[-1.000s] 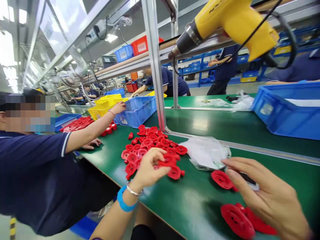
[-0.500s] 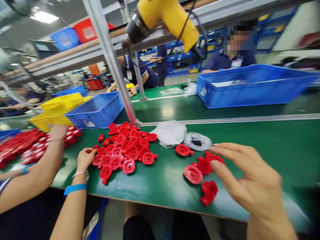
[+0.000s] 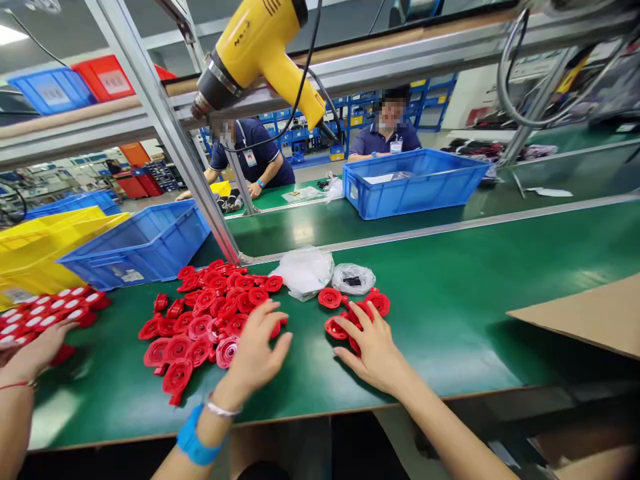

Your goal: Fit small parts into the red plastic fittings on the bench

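A heap of red round plastic parts [image 3: 200,327], each with a short stub, lies on the green worktop. At the heap's right edge is my left hand [image 3: 260,347], fingers spread, with a bracelet and a blue band on the wrist; nothing shows in its grasp. My right hand [image 3: 373,347] is over a smaller group of red plastic parts [image 3: 330,298], its fingers stretched out and apart. The fingers partly cover these parts, so contact is hard to judge. Behind them lie a clear bag with black pieces [image 3: 353,280] and a white plastic bag [image 3: 305,270].
Blue bins [image 3: 135,247] and yellow bins [image 3: 45,253] stand at the left. Near them a neighbour's hand [image 3: 45,347] touches red parts with white discs [image 3: 50,310]. A yellow heat gun [image 3: 255,60] hangs overhead. Cardboard [image 3: 590,313] juts in from the right. Two people work opposite.
My left hand has moved from the heap's left side to its right edge. My right hand has come in over the smaller group. The view has shifted right.
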`<state>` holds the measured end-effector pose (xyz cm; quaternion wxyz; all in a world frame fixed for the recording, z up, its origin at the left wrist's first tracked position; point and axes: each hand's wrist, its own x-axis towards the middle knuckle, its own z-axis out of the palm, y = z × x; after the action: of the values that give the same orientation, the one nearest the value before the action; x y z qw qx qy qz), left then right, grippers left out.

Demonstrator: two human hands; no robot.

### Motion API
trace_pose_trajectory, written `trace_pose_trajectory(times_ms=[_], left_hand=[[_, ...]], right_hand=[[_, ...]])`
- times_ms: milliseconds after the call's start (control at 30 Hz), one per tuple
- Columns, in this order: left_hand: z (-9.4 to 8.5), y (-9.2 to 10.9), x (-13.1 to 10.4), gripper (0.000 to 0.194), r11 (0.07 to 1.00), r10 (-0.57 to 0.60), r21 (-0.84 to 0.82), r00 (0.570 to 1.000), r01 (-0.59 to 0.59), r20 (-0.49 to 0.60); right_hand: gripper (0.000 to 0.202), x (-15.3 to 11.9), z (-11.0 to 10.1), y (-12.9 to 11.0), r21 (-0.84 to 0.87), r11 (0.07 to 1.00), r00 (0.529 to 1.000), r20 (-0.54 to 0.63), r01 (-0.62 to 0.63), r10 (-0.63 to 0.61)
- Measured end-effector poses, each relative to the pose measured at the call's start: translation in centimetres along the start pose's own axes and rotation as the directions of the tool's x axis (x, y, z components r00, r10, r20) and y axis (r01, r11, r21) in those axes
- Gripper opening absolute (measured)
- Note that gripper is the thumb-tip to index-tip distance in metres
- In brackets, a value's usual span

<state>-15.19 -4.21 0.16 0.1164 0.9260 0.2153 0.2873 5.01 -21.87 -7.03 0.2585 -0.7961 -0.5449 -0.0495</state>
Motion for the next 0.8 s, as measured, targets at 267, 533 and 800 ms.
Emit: trace_pose_trajectory(times_ms=[267, 533, 800], left_hand=[[7.5, 4.3, 8.6, 0.04, 0.99, 0.135, -0.001, 0.957, -0.139, 0.256], [9.9, 1.8, 15.3, 0.029, 0.95, -0.216, 0.288, 0.923, 0.123, 0.318], [11.3, 0.7, 16.2, 0.029, 0.907, -0.364, 0.344, 0.865, 0.245, 0.344]], right_hand=[[0.069, 2.7, -2.4, -1.2, -0.142, 0.983, 0.992, 0.021, -0.116, 0.121], [0.027, 12.3, -6.4, 2.0, -0.221, 0.938, 0.953, 0.085, -0.267, 0.292], [0.025, 15.7, -3.1, 4.7, -0.258, 0.917, 0.885, 0.278, -0.306, 0.373]])
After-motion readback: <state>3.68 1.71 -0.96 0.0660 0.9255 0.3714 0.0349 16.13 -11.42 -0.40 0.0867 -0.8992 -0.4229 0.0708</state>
